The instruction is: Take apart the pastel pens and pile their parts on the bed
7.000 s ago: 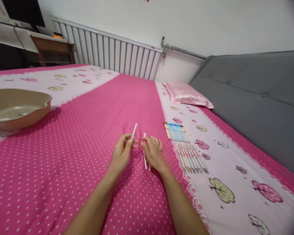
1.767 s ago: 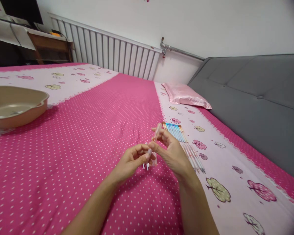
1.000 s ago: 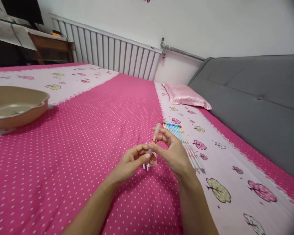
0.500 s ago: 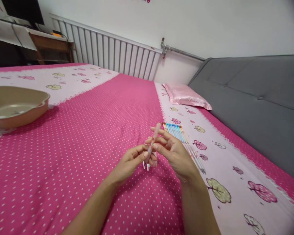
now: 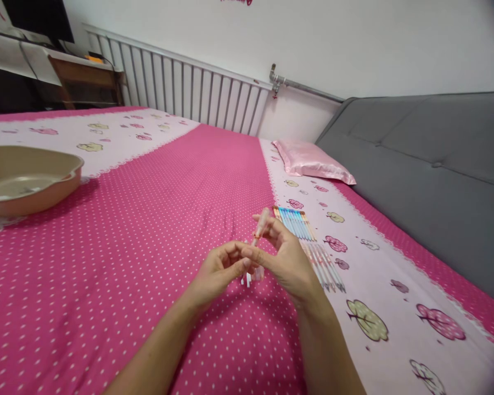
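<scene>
Over the pink dotted bedsheet [image 5: 148, 230] my two hands meet around a thin pale pen [image 5: 260, 226]. My right hand [image 5: 286, 260] pinches the pen, which points up and away. My left hand [image 5: 220, 271] is curled with its fingertips pressed at the pen's lower end. Just under the hands a couple of white pen parts [image 5: 247, 281] lie on the sheet. To the right lie two rows of pens: a blue and orange row [image 5: 297, 222] and a pale row [image 5: 327, 269].
A tan oval basin [image 5: 24, 181] sits on the sheet at far left. A pink satin pillow [image 5: 313, 162] lies at the back, beside a grey padded headboard [image 5: 428, 175]. A white radiator [image 5: 181, 93] runs along the far wall.
My hands have stayed together on the pen. Over the last second my right hand's fingers have shifted along it, and the pen has tilted slightly.
</scene>
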